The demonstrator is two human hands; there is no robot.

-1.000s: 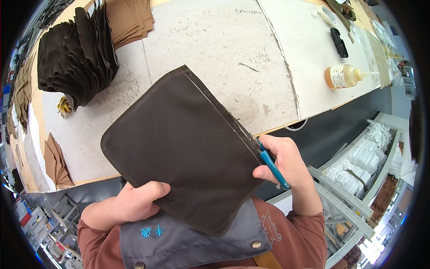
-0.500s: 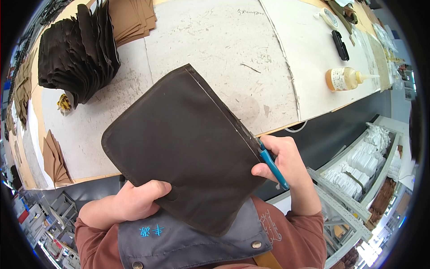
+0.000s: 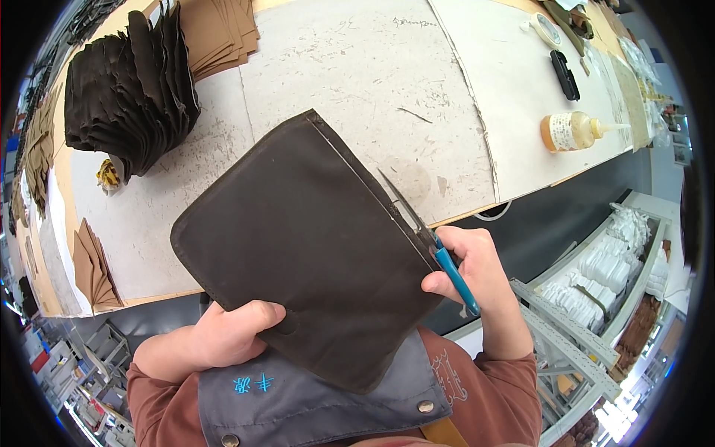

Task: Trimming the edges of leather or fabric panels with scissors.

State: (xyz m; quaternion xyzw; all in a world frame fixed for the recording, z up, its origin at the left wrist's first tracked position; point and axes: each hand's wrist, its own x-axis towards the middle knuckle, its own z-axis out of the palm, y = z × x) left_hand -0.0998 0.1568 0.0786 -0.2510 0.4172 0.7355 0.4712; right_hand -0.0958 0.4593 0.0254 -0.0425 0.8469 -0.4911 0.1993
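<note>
While the left hand (image 3: 237,331) keeps its pinch on the dark brown, round-cornered, leather-like panel (image 3: 298,231), the change is all at the panel's right edge: one slim metal blade of the blue-handled scissors (image 3: 456,281) now sticks out past it, where moments ago it lay along it. Reads as blades parted between snips, trimming likely unfinished; second blade's exact position, can't tell. Left thumb presses flat on the panel's near left edge, other fingers hidden underneath. Right hand (image 3: 477,261) is curled closely round the blue handles; whether its thumb also touches the panel, can't tell. Panel is held up, slanted, its far part over the white-covered worktable (image 3: 350,82).

Counts, from where I stand: one panel in hand, one pair of scissors. Beyond the panel, to its left: one thick stack of dark brown sheets (image 3: 126,97), too many leaves to count; one overlapping pile of tan sheets (image 3: 212,33). Left of the panel: one fan of brown pieces (image 3: 95,268), several; one small yellow-and-black bundle (image 3: 108,175). Right, beyond it: one amber-filled squeeze bottle (image 3: 570,132), one long black object (image 3: 564,74), one pale ring-shaped roll (image 3: 546,30).
</note>
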